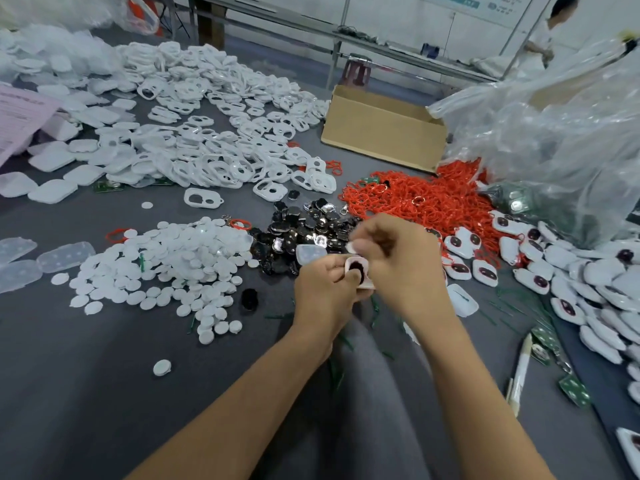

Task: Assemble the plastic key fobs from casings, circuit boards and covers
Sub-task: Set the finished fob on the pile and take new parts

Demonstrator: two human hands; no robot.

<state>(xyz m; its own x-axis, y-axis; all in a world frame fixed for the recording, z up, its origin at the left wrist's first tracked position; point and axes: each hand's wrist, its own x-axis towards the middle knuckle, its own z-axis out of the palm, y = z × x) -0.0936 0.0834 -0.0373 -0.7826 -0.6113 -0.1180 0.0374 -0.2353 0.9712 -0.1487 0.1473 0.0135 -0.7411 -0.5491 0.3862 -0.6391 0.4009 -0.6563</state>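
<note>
While the left hand (322,292) grips a half-built fob (356,268) just before the dark pile (304,223), the right hand (398,258) pinches a white disc (351,247) over it; finished fobs (519,261) lie right of that pile, and many casings (207,150) beyond it remain.

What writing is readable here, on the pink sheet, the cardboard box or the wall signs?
Nothing can be quoted as it reads.
Pink sheet: printed lines, too blurred to read.
Wall signs: teal heading and small text, too small and blurred to read.
Cardboard box: no print on the sides shown.
</note>
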